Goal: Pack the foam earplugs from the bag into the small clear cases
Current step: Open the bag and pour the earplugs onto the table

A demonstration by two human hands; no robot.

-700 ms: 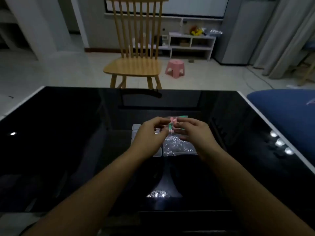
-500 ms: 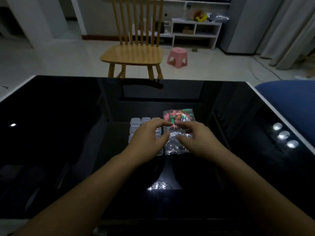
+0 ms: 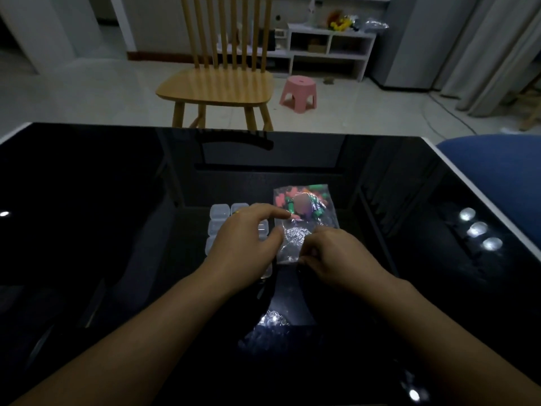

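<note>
Clear bag (image 3: 304, 221) of foam earplugs (image 3: 301, 202) flat on black bench (image 3: 87, 200), between and just beyond both hands. Left hand (image 3: 246, 238): forefinger stretched to bag's left edge, touching it; other fingers loosely curled, holding nothing. Right hand (image 3: 336, 256): fingers curled at bag's near edge, seemingly pinching plastic. Small clear cases (image 3: 219, 213) partly under left hand; shut or open, cannot tell. Judgement: early stage, earplugs all still bagged, none visibly packed; opening bag and all filling remains.

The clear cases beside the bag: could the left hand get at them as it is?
Probably yes. The left hand already hovers over the cases, nothing lies between, and the bag sits to their right. Whether its fingers pinch the bag's edge is unclear.
</note>
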